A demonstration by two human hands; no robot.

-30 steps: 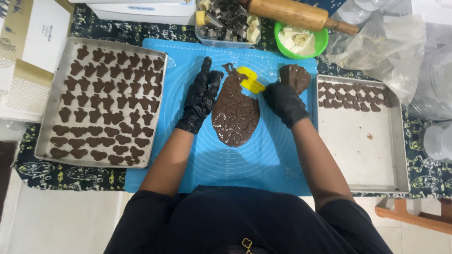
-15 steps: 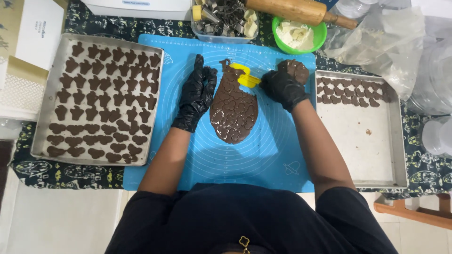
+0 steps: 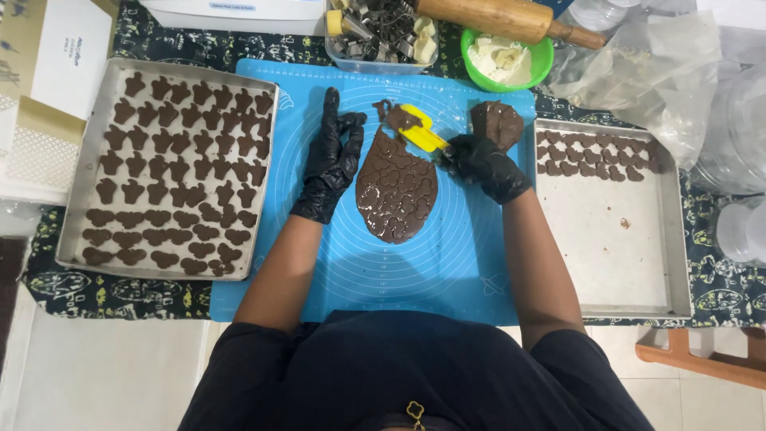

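White-and-tan cardboard box (image 3: 48,56) top left beside the baking tray (image 3: 80,160)

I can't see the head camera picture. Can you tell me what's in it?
A person in black gloves works on flat brown dough on a blue mat; the left hand rests beside it and the right hand holds a yellow tool. A full tray sits left, a nearly bare tray right.

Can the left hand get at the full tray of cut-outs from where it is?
Probably yes. The left hand lies flat on the blue mat beside the dough, holding nothing, and the full tray sits just past the mat's left edge with nothing between.
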